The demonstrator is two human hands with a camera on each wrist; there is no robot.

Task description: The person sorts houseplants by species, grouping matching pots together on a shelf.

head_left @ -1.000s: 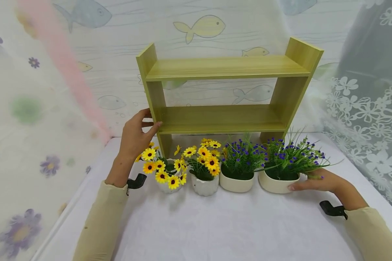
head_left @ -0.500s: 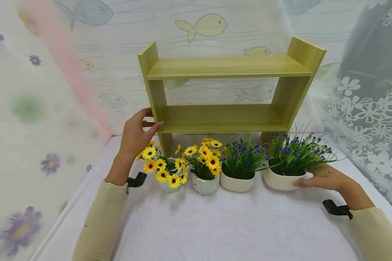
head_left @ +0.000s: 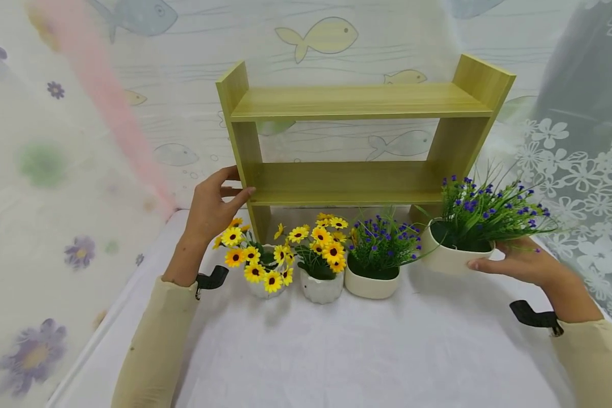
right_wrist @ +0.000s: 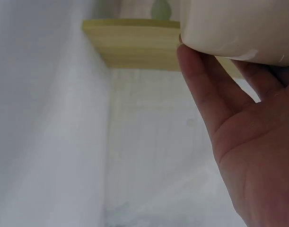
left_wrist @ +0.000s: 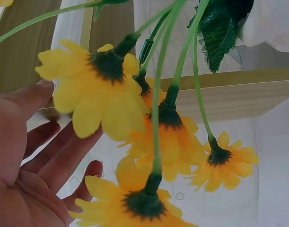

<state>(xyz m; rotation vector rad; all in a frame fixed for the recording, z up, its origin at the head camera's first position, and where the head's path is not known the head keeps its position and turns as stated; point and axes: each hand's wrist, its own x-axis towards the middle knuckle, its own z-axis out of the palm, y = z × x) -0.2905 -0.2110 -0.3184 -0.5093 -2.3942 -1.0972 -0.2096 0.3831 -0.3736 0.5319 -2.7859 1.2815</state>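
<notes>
My left hand [head_left: 208, 208] holds the left side panel of a two-tier wooden shelf [head_left: 344, 184], thumb in front and fingers behind. Yellow artificial flowers [left_wrist: 101, 97] cover part of that hand's work in the left wrist view. With my right hand [head_left: 532, 263] I grip a cream oval flowerpot [head_left: 449, 258] by its right end and hold it raised above the table. Green grass and small purple flowers [head_left: 489, 209] spread from it, tilted rightward, in front of the shelf's right leg. Seen from the right wrist, thumb and fingers lie against the pot's underside [right_wrist: 239, 33].
Along the shelf's front stand two whitish pots of yellow flowers [head_left: 322, 289] [head_left: 265, 290] and another cream pot [head_left: 371, 286] with purple flowers. A white cloth [head_left: 336, 357] covers the table. Patterned curtains [head_left: 173, 113] hang behind and at both sides.
My right hand has lifted the cream flowerpot off the table and carried it up and to the right, away from its neighbour. The left hand keeps its hold on the shelf.
</notes>
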